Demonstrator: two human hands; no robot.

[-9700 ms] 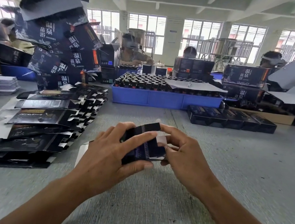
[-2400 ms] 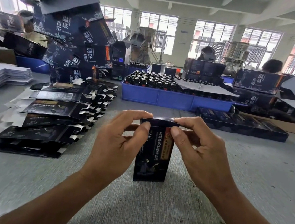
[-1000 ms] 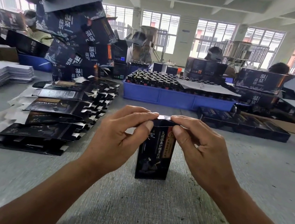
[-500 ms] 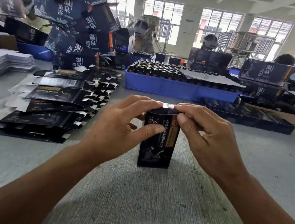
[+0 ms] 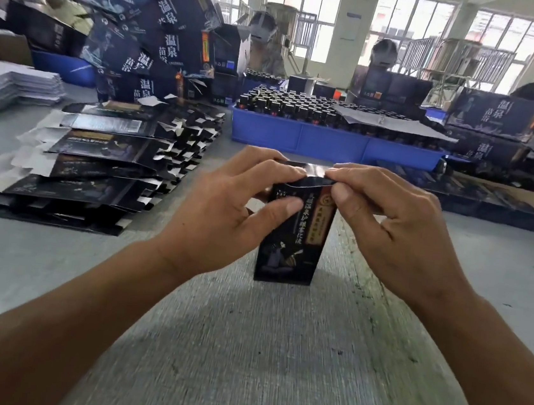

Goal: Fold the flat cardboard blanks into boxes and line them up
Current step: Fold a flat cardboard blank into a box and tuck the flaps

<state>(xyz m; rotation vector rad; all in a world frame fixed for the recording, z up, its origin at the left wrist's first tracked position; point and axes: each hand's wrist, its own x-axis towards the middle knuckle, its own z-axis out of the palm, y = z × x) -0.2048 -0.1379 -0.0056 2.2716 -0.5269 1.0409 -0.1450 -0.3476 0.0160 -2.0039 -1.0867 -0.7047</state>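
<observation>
On the grey table (image 5: pixel 50 277), near its middle, a small black box (image 5: pixel 291 238) stands upright, with gold characters down its front. Both hands hold its top end. The left hand (image 5: pixel 221 210) has its thumb pressed on the front face and its curled fingers over the top flap. The right hand (image 5: pixel 399 227) pinches the top flap edge between thumb and forefinger. To the left, a spread pile of flat black blanks (image 5: pixel 97 163) lies on the table, well apart from the box. Behind the hands stands a blue tray (image 5: pixel 332 141) full of dark bottles (image 5: pixel 303 108). On the right, a row of black boxes (image 5: pixel 479 200) lies flat.
</observation>
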